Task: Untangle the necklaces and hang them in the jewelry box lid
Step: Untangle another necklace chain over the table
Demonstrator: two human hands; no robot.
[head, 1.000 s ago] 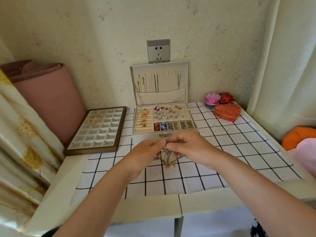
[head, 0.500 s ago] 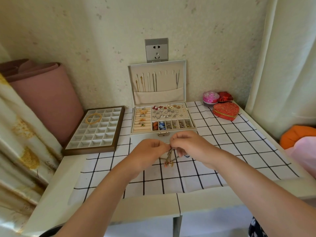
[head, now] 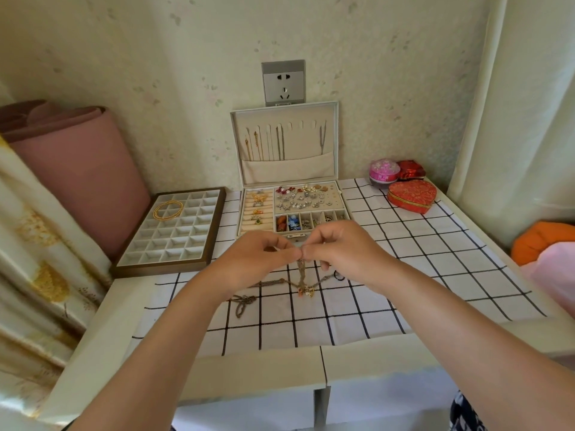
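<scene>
Left hand (head: 258, 264) and right hand (head: 348, 253) both pinch the necklaces (head: 301, 275), thin twisted metal strands that dangle from the two meeting fingertips onto checked cloth (head: 435, 244). Beyond the fingers, one box's padded lid (head: 305, 144) stands upright.

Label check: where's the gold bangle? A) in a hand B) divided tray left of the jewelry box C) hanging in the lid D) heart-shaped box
B: the gold bangle lies in the divided tray, left of the jewelry box.
</scene>
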